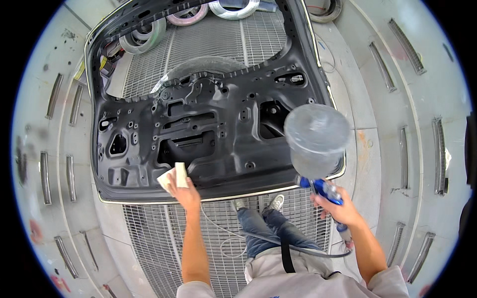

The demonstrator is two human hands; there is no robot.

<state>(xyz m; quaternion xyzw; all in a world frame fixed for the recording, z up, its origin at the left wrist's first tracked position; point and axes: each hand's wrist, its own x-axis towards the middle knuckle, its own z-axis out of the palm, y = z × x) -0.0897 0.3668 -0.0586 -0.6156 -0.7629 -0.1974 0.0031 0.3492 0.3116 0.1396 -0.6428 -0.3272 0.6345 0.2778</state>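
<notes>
In front of me stands a black car tailgate panel (231, 149), its inner side facing me and pale masking tape running along its rim. My left hand (185, 191) is closed on a folded cream cloth (181, 175) near the panel's lower edge, left of the middle; I cannot tell whether the cloth touches the panel. My right hand (338, 206) grips a blue spray gun (325, 191) beside the lower right corner. A translucent grey cup (317, 136) sits on top of the gun and hides part of the panel's right side.
A hose (308, 252) runs from the gun's handle across my legs to the metal grating floor (149, 238). Tape-wrapped wheel rims (233, 9) and a tyre (325, 11) lie beyond the panel. Pale booth walls (417, 149) with slotted strips rise on both sides.
</notes>
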